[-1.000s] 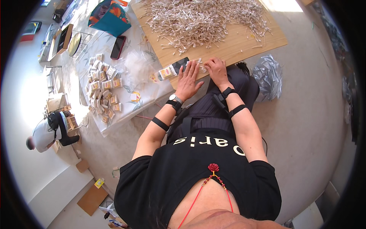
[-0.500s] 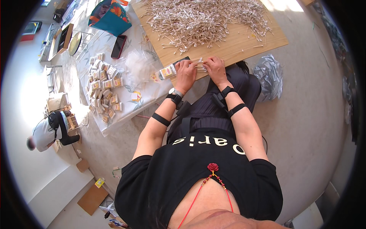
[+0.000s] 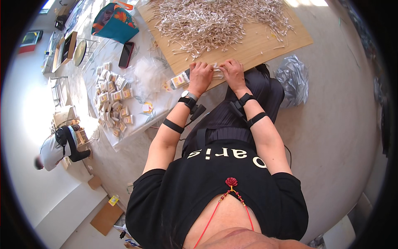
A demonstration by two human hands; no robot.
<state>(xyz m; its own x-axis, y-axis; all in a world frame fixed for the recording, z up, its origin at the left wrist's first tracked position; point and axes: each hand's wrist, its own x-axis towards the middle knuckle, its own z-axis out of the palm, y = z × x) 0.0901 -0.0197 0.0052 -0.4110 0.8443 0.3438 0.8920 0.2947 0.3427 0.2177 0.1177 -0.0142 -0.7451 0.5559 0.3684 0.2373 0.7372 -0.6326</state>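
Observation:
My left hand (image 3: pixel 200 77) is at the near edge of a wooden board, its fingers curled down around cotton swabs. Facing it, my right hand (image 3: pixel 233 75) pinches the other ends of the same swabs. A short row of white cotton swabs (image 3: pixel 217 75) shows in the gap between my hands. Just left of my left hand lies a small packet of swabs (image 3: pixel 180 80) with a yellow and red label, partly over a dark flat piece. Beyond both hands a large heap of loose swabs (image 3: pixel 203 27) covers the board (image 3: pixel 286 54). My fingertips are partly hidden.
Several filled packets (image 3: pixel 111 97) are piled on the covered table (image 3: pixel 141 128) at left, beside clear plastic bags (image 3: pixel 149 74). A phone (image 3: pixel 126 54) and teal bag (image 3: pixel 114 25) lie farther back. Silvery plastic (image 3: pixel 292 81) sits right of my knees. Another person (image 3: pixel 62 143) bends over at far left.
My left hand has shifted slightly left and covers more of the dark piece beside the packet. The right hand stays nearly in place. The view has turned a little.

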